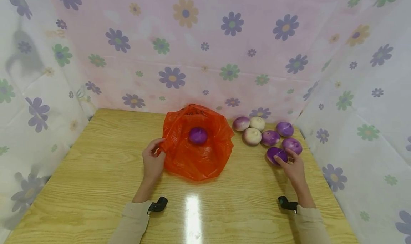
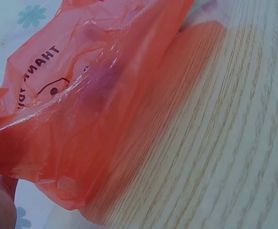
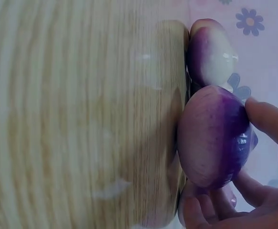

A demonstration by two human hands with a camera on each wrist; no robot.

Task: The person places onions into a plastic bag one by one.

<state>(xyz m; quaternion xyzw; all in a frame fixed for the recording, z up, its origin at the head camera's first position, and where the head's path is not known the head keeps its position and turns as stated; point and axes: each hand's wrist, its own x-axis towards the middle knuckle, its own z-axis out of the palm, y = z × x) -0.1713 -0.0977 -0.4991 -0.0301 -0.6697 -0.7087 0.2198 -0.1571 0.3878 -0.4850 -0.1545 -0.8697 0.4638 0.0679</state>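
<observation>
Your left hand [image 1: 154, 162] is pinching the left rim of the red bag [image 1: 196, 163], centre of the head frame. One bagged turnip [image 1: 198, 135] is sitting inside, right of that hand. Your right hand [image 1: 296, 169], right of frame, is gripping the dark purple turnip [image 1: 275, 154] between thumb and fingers, up-left of the palm. Six other turnips [image 1: 270, 138] are resting above it on the desk [image 1: 96, 165].
</observation>
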